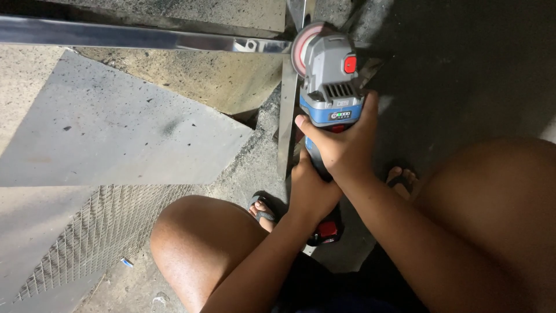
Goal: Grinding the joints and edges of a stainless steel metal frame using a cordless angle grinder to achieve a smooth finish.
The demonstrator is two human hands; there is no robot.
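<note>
Grinder [330, 87] — one, upper centre — is gripped by two hands, right hand [341, 145] and left hand [310, 191], fingers wrapped tight; disc on steel frame [145, 37].

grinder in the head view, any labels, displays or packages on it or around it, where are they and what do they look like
Small dark rectangular indicator panel: on the blue band of the grey and blue cordless angle grinder, just above the right hand; a row of tiny green lights.
Raised maker's mark: on the blue band above that panel, same blue, too small to make out.
Red square button: on the grey head, no marking visible.
No packages or signs in view.
</note>
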